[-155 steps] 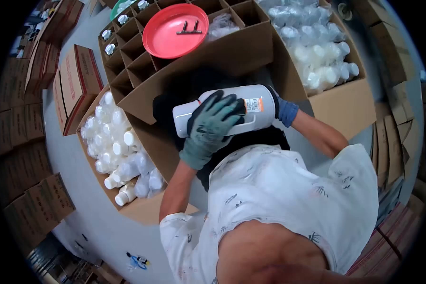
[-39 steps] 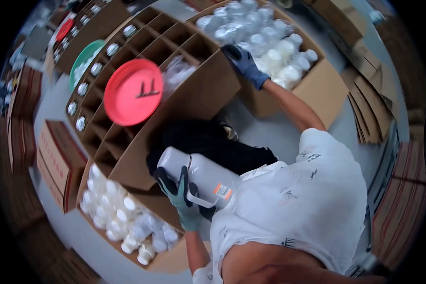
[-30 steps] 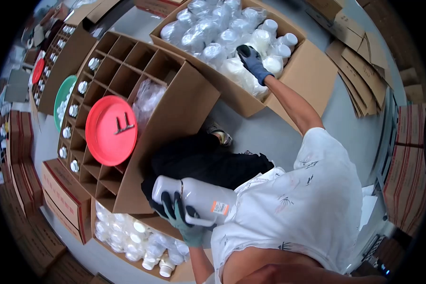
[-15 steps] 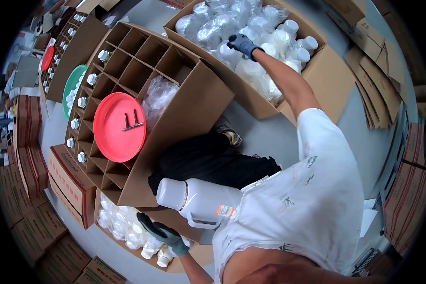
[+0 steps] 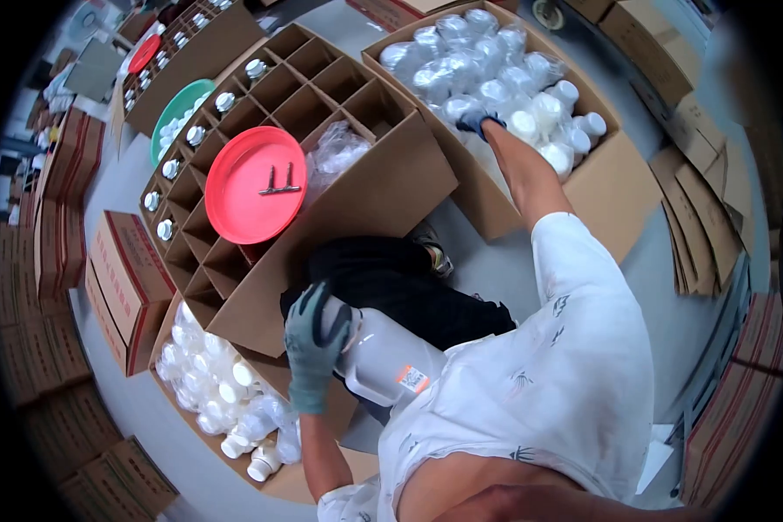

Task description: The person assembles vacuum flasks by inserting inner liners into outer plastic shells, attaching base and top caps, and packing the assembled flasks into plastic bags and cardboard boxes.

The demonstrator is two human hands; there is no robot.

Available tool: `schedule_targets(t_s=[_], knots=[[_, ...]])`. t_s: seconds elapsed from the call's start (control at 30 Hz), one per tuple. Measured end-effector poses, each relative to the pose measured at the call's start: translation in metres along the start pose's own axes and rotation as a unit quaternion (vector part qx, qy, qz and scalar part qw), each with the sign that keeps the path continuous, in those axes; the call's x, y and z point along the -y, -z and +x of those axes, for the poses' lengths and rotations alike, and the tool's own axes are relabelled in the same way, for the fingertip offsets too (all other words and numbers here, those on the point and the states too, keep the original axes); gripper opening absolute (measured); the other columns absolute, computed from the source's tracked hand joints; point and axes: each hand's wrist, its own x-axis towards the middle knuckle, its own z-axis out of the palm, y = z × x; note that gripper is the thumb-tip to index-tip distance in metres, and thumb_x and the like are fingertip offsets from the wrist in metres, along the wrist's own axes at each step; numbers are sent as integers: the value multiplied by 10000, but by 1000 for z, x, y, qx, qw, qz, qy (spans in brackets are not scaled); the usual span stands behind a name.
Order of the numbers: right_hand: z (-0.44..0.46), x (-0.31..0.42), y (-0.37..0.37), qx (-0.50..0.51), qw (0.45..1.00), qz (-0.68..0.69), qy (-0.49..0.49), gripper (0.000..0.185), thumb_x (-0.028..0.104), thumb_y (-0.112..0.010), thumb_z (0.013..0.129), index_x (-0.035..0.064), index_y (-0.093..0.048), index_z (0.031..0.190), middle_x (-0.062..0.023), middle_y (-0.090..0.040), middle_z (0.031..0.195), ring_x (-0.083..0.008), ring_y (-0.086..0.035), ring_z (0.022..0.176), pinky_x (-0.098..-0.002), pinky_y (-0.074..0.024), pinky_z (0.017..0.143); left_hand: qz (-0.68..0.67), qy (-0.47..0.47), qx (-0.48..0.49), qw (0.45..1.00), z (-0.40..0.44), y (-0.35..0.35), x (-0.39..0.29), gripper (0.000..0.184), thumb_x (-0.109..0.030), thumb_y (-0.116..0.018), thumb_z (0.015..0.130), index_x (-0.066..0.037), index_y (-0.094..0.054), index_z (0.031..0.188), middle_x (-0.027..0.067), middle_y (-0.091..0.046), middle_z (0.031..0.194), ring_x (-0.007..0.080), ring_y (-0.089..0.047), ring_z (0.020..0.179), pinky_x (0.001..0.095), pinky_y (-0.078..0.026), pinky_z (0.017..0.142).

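Observation:
A white vacuum jug point(image 5: 387, 348) with a handle and an orange-and-white label lies on its side against my shirt. My left hand point(image 5: 315, 335), in a grey-green glove, is closed around its cap end, which it mostly covers. My right hand point(image 5: 478, 122), in a dark blue-grey glove, reaches down into an open carton point(image 5: 622, 178) of plastic-wrapped pieces point(image 5: 461, 74) and white capped items point(image 5: 548, 110). Its fingers are largely hidden there, so their grip is unclear.
A divided carton point(image 5: 391, 174) holds several white-topped items; a red tray point(image 5: 252, 196) with dark metal pieces rests on it. Beside it is a green tray point(image 5: 196, 91). Another open carton point(image 5: 300, 487) holds white wrapped pieces. Flattened cardboard point(image 5: 692, 217) stands at right.
My left hand has moved up from above the lower carton onto the jug's cap. My right hand has lowered among the wrapped pieces. The whole view has shifted slightly.

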Motion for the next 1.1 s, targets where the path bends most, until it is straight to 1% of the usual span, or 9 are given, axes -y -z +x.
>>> schedule_targets(t_s=[0.13,0.2,0.27,0.43,0.67,0.9,0.93,1.03,1.1], knots=[[13,-28,-60,-12,987,148,-62,319,238,-497,813,145,-684,1055,-157,-651,1094,-300,-607,1050,-396,-473,889,-39,-5,-35,999,-8,7,-14,352,-7,-605,826,-7,-597,1178,131,-597,1208,281,-537,1153,356,-401,999],[7,-47,-41,-64,964,169,193,282,215,-481,857,105,-726,943,-56,-674,893,-223,-599,871,-315,-460,797,-48,10,-49,998,-7,5,-12,350,-11,-611,813,-12,-606,1163,131,-605,1194,292,-543,1137,365,-404,993],[-37,-35,14,64,883,465,23,233,193,-537,861,125,-737,959,-7,-680,911,-155,-598,902,-264,-454,848,-77,37,-68,994,-3,-2,3,361,-22,-632,780,-26,-622,1140,133,-617,1173,317,-549,1115,385,-405,986],[-117,7,158,-48,796,456,395,336,138,-448,957,72,-554,1269,-62,-557,1260,-144,-508,1156,-330,-397,1009,-224,64,2,972,6,17,37,374,9,-526,858,42,-554,1230,161,-577,1250,238,-539,1165,341,-390,1024],[-211,219,304,381,346,732,447,373,359,-509,948,157,-547,1259,-12,-577,1195,-156,-543,1120,-382,-469,942,-220,-195,-56,954,81,19,-5,753,-106,-725,768,9,-346,1408,164,-400,1427,264,-369,1336,369,-285,1107],[-251,398,311,377,350,797,318,302,419,-525,921,184,-585,1100,20,-580,842,-182,-593,843,-390,-504,827,72,-162,-337,925,83,20,-13,826,-323,-793,652,-19,-430,1329,226,-441,1312,386,-419,1214,486,-342,996],[-227,422,293,581,142,649,471,339,408,-561,903,145,-604,1114,-4,-637,885,-210,-619,881,-401,-509,846,38,-139,-371,917,91,18,9,663,-278,-761,698,-32,-509,1260,207,-516,1236,367,-506,1128,460,-416,932],[-240,427,240,329,483,615,530,456,78,-454,942,85,-410,1395,-86,-480,1344,-173,-486,1192,-317,-391,1024,-169,19,-320,932,98,25,73,228,-195,-648,818,-26,-627,970,124,-621,886,266,-588,783,373,-473,695],[-273,409,201,-170,591,266,743,757,271,-693,801,100,-325,1441,-150,-370,1417,-299,-400,1280,-399,-358,1047,-73,1,-333,940,94,24,102,185,-177,-602,861,1,-639,896,58,-606,747,164,-545,660,314,-448,601]])
